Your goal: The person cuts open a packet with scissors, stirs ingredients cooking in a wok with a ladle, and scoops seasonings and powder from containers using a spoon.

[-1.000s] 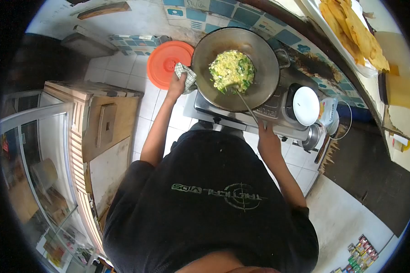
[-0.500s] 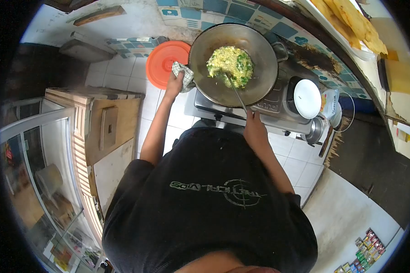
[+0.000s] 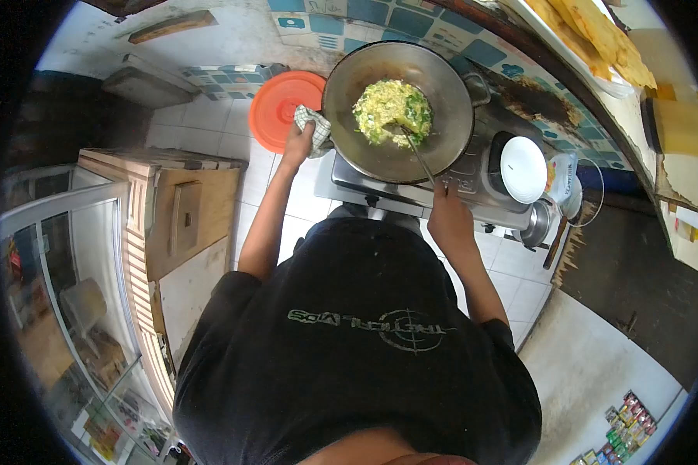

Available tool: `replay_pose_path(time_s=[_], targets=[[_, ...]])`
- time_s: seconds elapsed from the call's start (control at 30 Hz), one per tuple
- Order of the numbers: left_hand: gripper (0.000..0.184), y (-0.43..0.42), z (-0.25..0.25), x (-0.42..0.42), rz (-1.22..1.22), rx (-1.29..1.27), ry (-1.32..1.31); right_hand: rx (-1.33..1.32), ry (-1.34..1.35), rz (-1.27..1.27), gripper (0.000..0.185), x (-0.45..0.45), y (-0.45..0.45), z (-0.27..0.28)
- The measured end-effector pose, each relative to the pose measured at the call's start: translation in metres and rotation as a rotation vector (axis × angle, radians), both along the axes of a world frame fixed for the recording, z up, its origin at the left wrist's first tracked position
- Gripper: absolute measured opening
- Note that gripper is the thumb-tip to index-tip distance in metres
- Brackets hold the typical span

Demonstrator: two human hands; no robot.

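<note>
A large wok (image 3: 450, 116) sits on the stove, holding a heap of yellow food mixed with chopped greens (image 3: 392, 111). My left hand (image 3: 300, 143) is closed round a checked cloth (image 3: 313, 128) at the wok's left handle, which the cloth mostly covers. In my right hand (image 3: 448, 213) is the handle of a long metal spatula (image 3: 420, 161). Its far end lies in the food, so the blade is largely hidden. My right fist is just outside the wok's near rim.
An orange-red round lid (image 3: 275, 112) lies left of the wok. On the stove (image 3: 477, 170), a white bowl (image 3: 523, 170) rests over a dark pan at the right. A small metal pot (image 3: 535, 225) is beside it. Above right, a shelf carries a tray of fried food (image 3: 593, 39).
My right hand has moved right and slightly towards my body with the spatula. The spatula's end has shifted right within the food. My left hand stays at the wok handle.
</note>
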State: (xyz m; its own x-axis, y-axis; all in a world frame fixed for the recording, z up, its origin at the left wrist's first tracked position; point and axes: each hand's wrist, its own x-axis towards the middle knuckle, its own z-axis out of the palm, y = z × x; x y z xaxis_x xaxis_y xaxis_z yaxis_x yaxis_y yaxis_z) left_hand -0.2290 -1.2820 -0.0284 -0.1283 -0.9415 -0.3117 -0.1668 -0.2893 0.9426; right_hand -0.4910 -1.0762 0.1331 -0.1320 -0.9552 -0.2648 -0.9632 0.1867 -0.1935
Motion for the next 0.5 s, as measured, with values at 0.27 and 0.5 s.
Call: replay_pose_path(time_s=[0.27,0.5], targets=[[0.041,0.001,-0.007,0.001,-0.001,-0.042,-0.038,0.032,-0.128,0.043,0.049,0.019,-0.005,0.014],[0.042,-0.002,-0.021,0.005,0.011,-0.050,-0.039,0.024,0.061,-0.004,0.049,-0.021,-0.013,0.047]])
